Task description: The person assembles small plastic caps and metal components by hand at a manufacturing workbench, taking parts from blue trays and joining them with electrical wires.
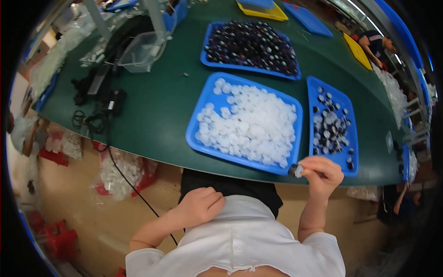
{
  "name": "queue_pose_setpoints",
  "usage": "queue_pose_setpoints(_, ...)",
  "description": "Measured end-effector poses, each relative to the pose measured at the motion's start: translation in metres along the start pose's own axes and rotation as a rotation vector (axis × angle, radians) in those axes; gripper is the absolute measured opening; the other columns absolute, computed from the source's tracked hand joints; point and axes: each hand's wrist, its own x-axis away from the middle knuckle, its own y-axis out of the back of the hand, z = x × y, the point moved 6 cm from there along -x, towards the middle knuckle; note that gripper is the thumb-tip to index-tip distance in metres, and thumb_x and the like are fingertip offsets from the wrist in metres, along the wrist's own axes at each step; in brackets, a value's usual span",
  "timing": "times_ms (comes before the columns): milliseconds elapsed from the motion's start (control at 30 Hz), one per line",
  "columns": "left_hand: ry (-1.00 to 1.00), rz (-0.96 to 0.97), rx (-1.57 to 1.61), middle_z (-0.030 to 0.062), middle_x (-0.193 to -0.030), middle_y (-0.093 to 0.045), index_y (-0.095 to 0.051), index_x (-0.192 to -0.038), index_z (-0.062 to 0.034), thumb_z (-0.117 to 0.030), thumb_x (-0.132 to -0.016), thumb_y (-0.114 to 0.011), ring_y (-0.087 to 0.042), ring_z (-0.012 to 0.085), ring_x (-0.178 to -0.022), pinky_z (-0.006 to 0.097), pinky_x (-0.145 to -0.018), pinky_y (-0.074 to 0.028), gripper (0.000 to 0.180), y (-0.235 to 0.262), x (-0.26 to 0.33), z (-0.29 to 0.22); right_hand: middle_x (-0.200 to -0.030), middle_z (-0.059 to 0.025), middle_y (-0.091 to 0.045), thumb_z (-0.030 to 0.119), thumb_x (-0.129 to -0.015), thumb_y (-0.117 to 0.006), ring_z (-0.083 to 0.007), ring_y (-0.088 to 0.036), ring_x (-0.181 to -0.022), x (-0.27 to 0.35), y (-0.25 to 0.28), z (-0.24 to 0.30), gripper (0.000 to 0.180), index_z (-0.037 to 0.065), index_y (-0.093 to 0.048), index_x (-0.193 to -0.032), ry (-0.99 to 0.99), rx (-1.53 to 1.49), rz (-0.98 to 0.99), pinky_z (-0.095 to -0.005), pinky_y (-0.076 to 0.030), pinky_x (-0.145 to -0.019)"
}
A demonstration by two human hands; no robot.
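1. My right hand [321,174] pinches a small dark cap with a white insert [296,171] between the fingertips, at the near table edge.
2. I judge the cap light, rigid and smooth; grip its sides.
3. My left hand [199,206] rests curled against my lap, empty as far as I can tell.
4. Just beyond: a blue tray of white discs [249,122]; right of it, a tray of assembled caps [331,122].

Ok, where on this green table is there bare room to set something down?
The widest bare stretch of the green table lies between the black cables on the left and the blue tray of white caps. A narrower strip runs between that tray and the tray of dark caps. The right side is crowded: trays sit close together, and the right hand holds a small cap there.
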Motion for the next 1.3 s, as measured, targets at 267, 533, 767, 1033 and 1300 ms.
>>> queue_pose_setpoints(267,0.068,-0.172,-0.442,0.0147,-0.102,-0.058,-0.059,-0.092,0.0023,-0.004,-0.065,-0.063,-0.056,0.0254,-0.089,0.034,-0.070,-0.048,0.028,0.036,-0.108,0.086,-0.069,-0.0124,-0.065,-0.004,-0.062,-0.071,-0.0217,-0.063,-0.061,-0.014,-0.039,-0.016,0.010,-0.002,-0.066,-0.071,0.066,-0.001,0.114,-0.0263,-0.049,-0.056)
queue_pose_setpoints(533,0.547,-0.443,0.157,0.0155,-0.118,-0.050,-0.058,-0.098,-0.0002,-0.009,-0.082,-0.058,-0.047,0.0327,-0.111,0.040,-0.092,-0.039,0.019,0.027,-0.078,0.197,-0.074,-0.0146,-0.064,-0.007,-0.067,-0.068,-0.0215,-0.062,-0.065,-0.027,-0.054,-0.050,0.009,-0.003,-0.065,-0.075,0.159,0.097,-0.088,-0.0266,-0.049,-0.059)
queue_pose_setpoints(767,0.632,-0.427,0.186,0.0173,-0.119,-0.048,-0.054,-0.105,0.0002,-0.010,-0.085,-0.054,-0.047,0.0330,-0.110,0.039,-0.092,-0.038,0.022,0.022,-0.074,0.194,-0.073,-0.0140,-0.065,-0.006,-0.066,-0.069,-0.0213,-0.063,-0.065,-0.045,-0.051,-0.069,0.010,-0.004,-0.065,-0.074,0.119,0.137,-0.079,-0.0271,-0.050,-0.059)
queue_pose_setpoints(1033,0.433,-0.305,0.347,0.0159,-0.104,-0.055,-0.053,-0.101,0.0033,0.001,-0.080,-0.061,-0.056,0.0249,-0.093,0.034,-0.080,-0.047,0.022,0.054,-0.119,0.126,-0.076,-0.0076,-0.064,0.002,-0.063,-0.076,-0.0185,-0.061,-0.065,-0.072,-0.054,-0.023,0.017,0.003,-0.068,-0.078,0.241,0.032,0.118,-0.0254,-0.046,-0.053)
queue_pose_setpoints(1300,0.537,-0.090,1.770,0.0130,-0.101,-0.060,-0.056,-0.103,0.0054,0.005,-0.077,-0.065,-0.061,0.0182,-0.085,0.030,-0.071,-0.054,0.028,-0.002,-0.140,0.123,-0.079,-0.0033,-0.059,0.006,-0.061,-0.078,-0.0174,-0.053,-0.067,-0.087,-0.070,-0.006,0.025,0.009,-0.071,-0.084,0.290,-0.053,0.153,-0.0269,-0.040,-0.056)
